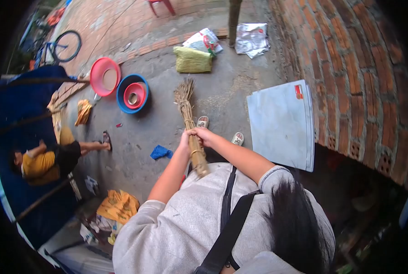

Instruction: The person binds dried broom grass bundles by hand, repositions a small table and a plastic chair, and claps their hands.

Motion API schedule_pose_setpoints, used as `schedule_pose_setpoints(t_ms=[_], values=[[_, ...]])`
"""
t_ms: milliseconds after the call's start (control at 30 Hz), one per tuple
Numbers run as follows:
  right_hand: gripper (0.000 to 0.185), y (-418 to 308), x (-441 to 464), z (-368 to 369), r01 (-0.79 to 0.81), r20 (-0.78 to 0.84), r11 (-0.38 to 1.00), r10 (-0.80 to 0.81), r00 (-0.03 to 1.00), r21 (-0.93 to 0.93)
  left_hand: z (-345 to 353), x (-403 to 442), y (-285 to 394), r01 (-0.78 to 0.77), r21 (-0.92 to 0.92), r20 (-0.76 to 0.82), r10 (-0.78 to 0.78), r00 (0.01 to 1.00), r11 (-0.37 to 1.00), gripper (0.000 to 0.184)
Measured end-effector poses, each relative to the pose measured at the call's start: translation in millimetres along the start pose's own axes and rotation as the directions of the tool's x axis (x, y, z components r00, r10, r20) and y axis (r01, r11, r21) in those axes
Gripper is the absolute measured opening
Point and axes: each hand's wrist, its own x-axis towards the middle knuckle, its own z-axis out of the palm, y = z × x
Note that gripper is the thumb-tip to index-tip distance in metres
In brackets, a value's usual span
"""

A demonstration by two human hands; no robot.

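Two basins (105, 68) (144, 106) stand beyond the broom (188, 114), left of it.

A tan stick broom (185, 107), made of dried stalks bundled tightly together, is gripped around its middle by the left hand (185, 137) and the right hand (204, 136). It is held above the concrete floor (160, 105), slightly slanted, with its frayed, bushy end pointed away and its thicker, bound butt directed toward the torso.
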Motion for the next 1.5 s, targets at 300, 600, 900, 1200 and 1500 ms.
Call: schedule_pose_setpoints(t_ms=[300,600,900,1200,1500], values=[[0.028,2.6,-3.9,-165.8,-0.109,0.115,0.974,0.087,0.99,0.2,81.1,105.2,-112.9,0.046,-0.167,-0.25,-0.087,0.964,0.985,0.029],[0.013,-47.7,-75.9,-112.9,0.158,-0.398,0.981,-0.189,0.898,-0.111,100.4,97.4,-92.0,0.094,-0.055,0.056,-0.091,0.994,0.994,0.021],[0.01,-24.7,-44.9,23.4,0.142,-0.191,0.956,-0.194,0.962,-0.256,22.1,-18.3,2.2,0.25,-0.345,0.388,-0.105,0.916,0.905,0.016],[0.018,-19.9,12.8,16.2,0.034,-0.251,0.992,-0.064,0.966,-0.124,18.2,9.4,16.0,0.226,-0.098,-0.047,-0.231,0.972,0.969,0.036],[0.017,-31.1,11.5,-23.2,0.294,-0.675,0.954,-0.18,0.715,0.058,59.0,35.7,28.1,0.499,0.055,0.205,-0.499,0.842,0.865,0.034]])
